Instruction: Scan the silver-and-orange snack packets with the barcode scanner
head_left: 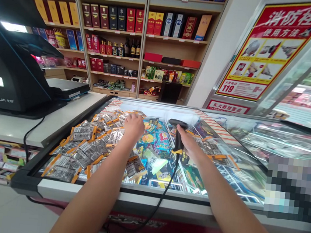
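Note:
My left hand (135, 126) is at the right-hand edge of a pile of clear packets with orange edges (85, 153). Its fingers curl downward, and their tips are hidden, so what they grip does not show. A black barcode scanner with yellow trim (179, 143) is in my right hand (186, 136), held by its handle over the freezer. A black cable (168, 186) runs down from the handle across the freezer's front edge. Between my hands, blue and green snack bags (155, 140) lie inside the freezer. More orange-edged packets (213, 146) lie right of the scanner.
The chest freezer (136, 196) has a glass top and a pale front rim. At left, a counter (34, 128) carries a black checkout terminal (12, 75). Shelves of boxed bottles (113, 17) stand behind. A red fire-hydrant notice (273, 51) hangs at right, and a blurred patch covers the right edge.

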Action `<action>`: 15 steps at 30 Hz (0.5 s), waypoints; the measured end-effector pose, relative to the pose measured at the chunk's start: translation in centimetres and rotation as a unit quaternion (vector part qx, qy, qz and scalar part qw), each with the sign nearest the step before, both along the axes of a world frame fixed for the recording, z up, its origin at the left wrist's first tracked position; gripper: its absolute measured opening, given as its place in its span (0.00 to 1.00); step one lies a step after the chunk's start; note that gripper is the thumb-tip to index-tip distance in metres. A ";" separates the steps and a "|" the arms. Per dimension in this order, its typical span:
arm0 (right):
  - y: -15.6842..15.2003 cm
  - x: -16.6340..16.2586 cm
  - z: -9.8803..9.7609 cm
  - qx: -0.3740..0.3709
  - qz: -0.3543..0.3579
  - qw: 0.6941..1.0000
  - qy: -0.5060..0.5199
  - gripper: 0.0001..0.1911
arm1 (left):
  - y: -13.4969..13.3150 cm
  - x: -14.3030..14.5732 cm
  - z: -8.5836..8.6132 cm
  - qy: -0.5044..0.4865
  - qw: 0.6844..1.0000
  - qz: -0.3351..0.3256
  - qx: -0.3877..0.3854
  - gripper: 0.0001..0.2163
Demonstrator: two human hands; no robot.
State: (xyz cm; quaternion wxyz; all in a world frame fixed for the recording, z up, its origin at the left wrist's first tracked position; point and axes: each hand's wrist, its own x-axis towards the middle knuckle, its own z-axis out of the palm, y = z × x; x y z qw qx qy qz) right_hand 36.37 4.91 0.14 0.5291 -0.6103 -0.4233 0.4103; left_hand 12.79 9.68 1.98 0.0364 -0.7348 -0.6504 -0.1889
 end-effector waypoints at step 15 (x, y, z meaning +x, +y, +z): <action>-2.3 -1.4 2.4 -0.030 0.146 0.980 0.128 0.20 | 1.2 0.5 -1.3 0.071 0.996 -0.030 -0.047 0.19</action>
